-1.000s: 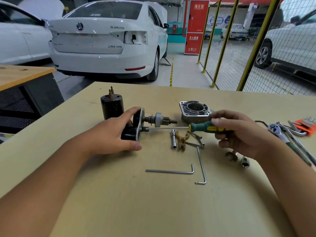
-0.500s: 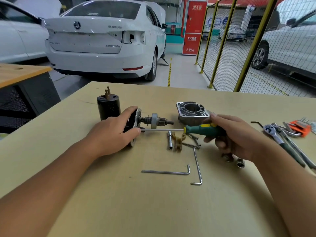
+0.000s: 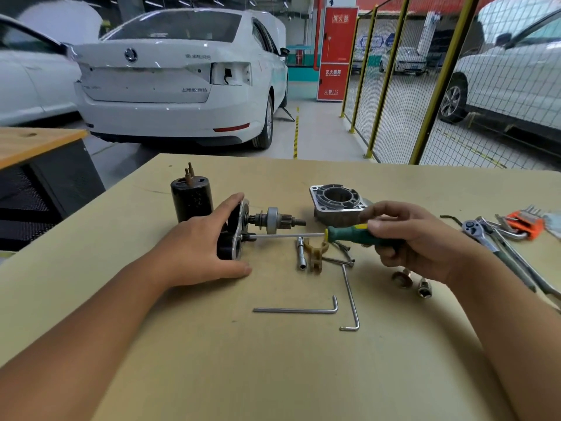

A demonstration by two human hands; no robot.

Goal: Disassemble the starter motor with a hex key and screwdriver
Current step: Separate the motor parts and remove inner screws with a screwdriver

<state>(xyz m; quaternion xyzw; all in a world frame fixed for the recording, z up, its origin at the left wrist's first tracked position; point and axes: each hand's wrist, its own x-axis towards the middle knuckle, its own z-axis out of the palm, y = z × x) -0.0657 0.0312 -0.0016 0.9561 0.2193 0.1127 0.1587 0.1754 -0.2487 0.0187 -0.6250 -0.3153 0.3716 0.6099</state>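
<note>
Left hand (image 3: 200, 241) grips the motor (image 3: 235, 235), right hand (image 3: 406, 238) clenches the screwdriver (image 3: 349, 233); tip prob on a screw, could slip w/ crooked pressure.

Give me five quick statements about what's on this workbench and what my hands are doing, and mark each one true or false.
1. The right hand holds a green-handled screwdriver. True.
2. The screwdriver tip points at the aluminium housing. False: it meets the motor assembly that the left hand steadies.
3. Two hex keys lie loose on the table nearer the person. True.
4. The black cylinder lies on its side. False: it stands upright, terminals up.
5. The ratchet wrench is in the left hand. False: it lies on the table at the right.
</note>
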